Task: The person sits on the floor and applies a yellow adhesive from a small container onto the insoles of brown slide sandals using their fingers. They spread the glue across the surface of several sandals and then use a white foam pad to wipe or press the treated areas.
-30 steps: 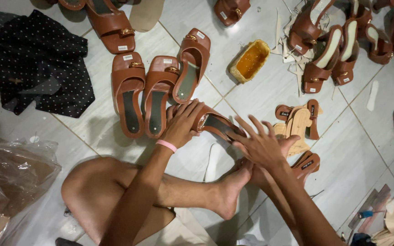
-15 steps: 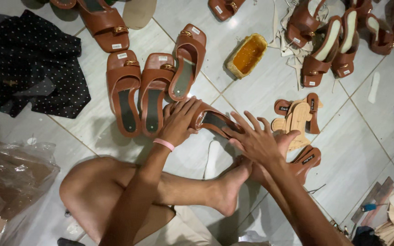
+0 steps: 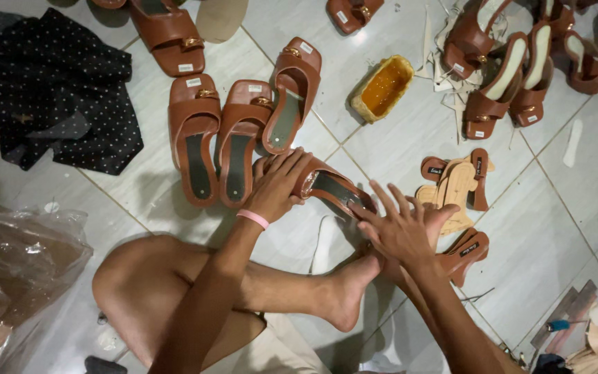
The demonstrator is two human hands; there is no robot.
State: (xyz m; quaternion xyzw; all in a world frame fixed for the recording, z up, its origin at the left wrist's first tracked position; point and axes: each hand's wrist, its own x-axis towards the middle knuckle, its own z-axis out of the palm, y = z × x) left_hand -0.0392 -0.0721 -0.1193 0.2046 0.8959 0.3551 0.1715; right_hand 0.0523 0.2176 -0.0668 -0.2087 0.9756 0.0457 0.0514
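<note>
A: Pale tile floor [image 3: 555, 228] is taking up the whole view; the person is sitting on it cross-legged. Since a second ago the view is sliding slightly, the hands are barely shifting. The pressing looks ongoing, not finished.

B: Noting the black dotted cloth [image 3: 57, 97] upper left and a clear plastic bag [image 3: 15, 277] lower left. The worked piece?

A: A brown sandal [image 3: 327, 185] is lying just ahead of the bare foot [image 3: 347, 291]. The left hand [image 3: 278, 183], pink band [image 3: 252, 219] on its wrist, is curling over the toe end, gripping it. The right hand [image 3: 399, 225] is spreading wide, fingers splayed, palm pressing at the heel end; it is closing on nothing.

B: Counts?

A: Three finished sandals [image 3: 240, 135] are lying side by side behind the left hand. More are piling at upper right, too overlapped to count. One yellow glue tub [image 3: 382, 88]. Two pale wooden soles [image 3: 455, 187] beside the right hand.
</note>
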